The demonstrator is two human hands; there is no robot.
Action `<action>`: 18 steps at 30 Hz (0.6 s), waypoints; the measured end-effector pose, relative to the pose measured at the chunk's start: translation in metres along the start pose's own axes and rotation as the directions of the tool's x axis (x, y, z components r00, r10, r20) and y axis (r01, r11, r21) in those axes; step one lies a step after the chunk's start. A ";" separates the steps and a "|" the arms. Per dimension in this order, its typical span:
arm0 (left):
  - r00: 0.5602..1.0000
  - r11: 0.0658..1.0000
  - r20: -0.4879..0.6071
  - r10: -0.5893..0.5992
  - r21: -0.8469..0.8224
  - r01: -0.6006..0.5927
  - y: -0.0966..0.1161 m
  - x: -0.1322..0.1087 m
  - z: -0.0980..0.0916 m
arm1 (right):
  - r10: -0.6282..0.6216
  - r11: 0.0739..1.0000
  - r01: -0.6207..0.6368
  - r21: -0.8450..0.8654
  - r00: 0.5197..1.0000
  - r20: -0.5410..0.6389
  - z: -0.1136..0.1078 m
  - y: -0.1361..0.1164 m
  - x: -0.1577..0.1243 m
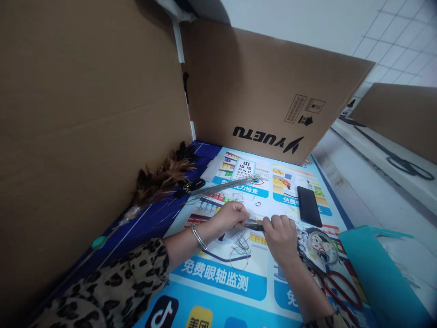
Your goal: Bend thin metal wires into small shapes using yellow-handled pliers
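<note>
My right hand (282, 237) is wrapped round a slim dark metal tool that looks like pliers (253, 225), its jaws pointing left. At the tip of the pliers, my left hand (230, 214) is closed in a pinch; what lies between its fingers is too small to make out. Just below both hands, a loose tangle of thin bent wires (241, 248) rests on the printed sheet (218, 296). A bundle of long straight wires (228, 184) lies beyond the left hand.
A black phone (309, 206) lies right of my hands. Red-handled scissors (343, 287) and a round tin with a cartoon picture (322, 246) are near my right forearm, beside a teal box (382, 273). Brown feathers (164, 175) lie at left. Cardboard walls (266, 91) enclose the back and left.
</note>
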State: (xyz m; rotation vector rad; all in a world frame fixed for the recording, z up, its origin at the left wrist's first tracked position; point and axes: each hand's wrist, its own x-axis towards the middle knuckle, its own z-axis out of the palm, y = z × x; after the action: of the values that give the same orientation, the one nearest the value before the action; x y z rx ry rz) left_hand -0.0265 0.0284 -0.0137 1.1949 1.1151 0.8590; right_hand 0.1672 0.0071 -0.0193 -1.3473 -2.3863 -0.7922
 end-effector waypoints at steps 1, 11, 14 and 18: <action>1.000 1.000 -0.007 -0.003 0.012 0.003 0.000 0.000 0.001 | 0.003 1.000 -0.003 0.003 1.000 0.009 0.000 0.000 0.000; 0.994 0.990 -0.090 0.065 0.132 -0.052 -0.004 0.001 0.003 | 0.020 0.999 -0.022 0.027 0.997 0.070 -0.002 -0.003 0.002; 0.991 0.985 -0.096 0.092 0.155 -0.077 -0.004 0.001 0.002 | 0.022 0.999 -0.024 0.033 0.997 0.071 -0.002 -0.003 0.002; 0.989 0.982 -0.104 0.105 0.168 -0.087 -0.003 0.000 0.003 | 0.028 0.999 -0.030 0.032 0.998 0.061 0.000 -0.003 0.002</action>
State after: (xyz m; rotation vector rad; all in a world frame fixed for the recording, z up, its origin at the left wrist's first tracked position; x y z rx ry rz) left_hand -0.0240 0.0272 -0.0170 1.3583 1.2465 0.9321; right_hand 0.1635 0.0072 -0.0193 -1.4085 -2.4088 -0.7113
